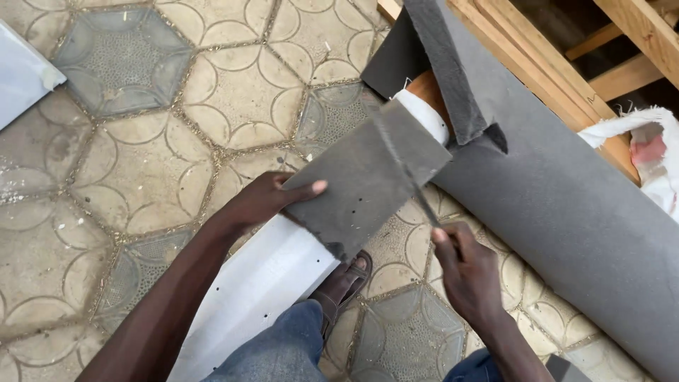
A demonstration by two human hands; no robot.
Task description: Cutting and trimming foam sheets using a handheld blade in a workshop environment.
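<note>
Head view: left hand gripping the near-left edge of a grey fabric flap, thumb on top; right hand closed around a thin blade lying across the flap, beside the grey upholstered wooden frame, above patterned floor tiles.

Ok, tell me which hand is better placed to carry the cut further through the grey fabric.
Right. The right hand grips the thin blade lying across the grey fabric flap; the left hand is busy pulling that flap taut.
</note>
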